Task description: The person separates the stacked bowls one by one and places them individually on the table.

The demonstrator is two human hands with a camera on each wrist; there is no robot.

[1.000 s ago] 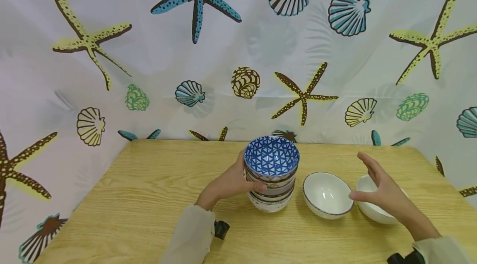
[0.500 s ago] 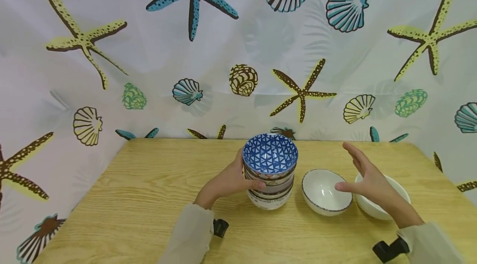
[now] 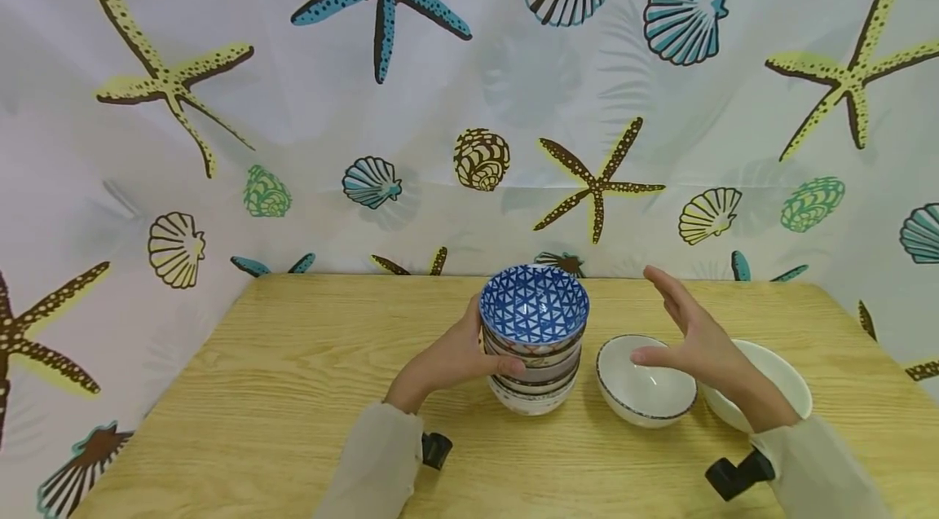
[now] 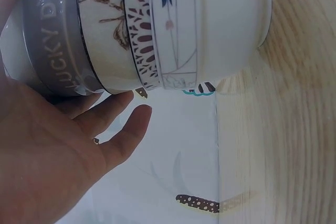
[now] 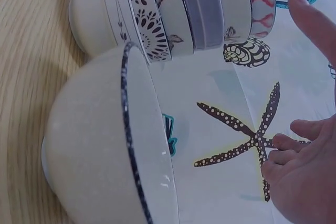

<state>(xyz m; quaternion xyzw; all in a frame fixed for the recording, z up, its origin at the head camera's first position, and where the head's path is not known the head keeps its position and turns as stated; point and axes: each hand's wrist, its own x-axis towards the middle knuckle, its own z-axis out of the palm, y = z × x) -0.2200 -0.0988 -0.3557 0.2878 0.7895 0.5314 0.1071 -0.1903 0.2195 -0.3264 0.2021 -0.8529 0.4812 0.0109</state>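
Observation:
A stack of several bowls (image 3: pixel 546 376) stands on the table, topped by a bowl with a blue-and-white triangle pattern inside (image 3: pixel 534 303). My left hand (image 3: pixel 451 360) holds the stack from its left side, thumb across the front and fingers round the back. In the left wrist view its fingers lie along a grey bowl (image 4: pixel 55 35) lettered "LUCKY DAY" and the bowl below it. My right hand (image 3: pixel 700 348), fingers extended and thumb spread, hovers over a white bowl with a dark speckled rim (image 3: pixel 645 401). Nothing is in that hand.
Another white bowl (image 3: pixel 781 376) stands to the right, partly hidden by the right forearm. The wooden table (image 3: pixel 308 389) meets a white curtain (image 3: pixel 411 234) printed with starfish and shells along its back edge.
My right hand has moved left, from over the far-right white bowl to over the dark-rimmed one, uncovering more of the former. The left hand keeps its hold on the stack.

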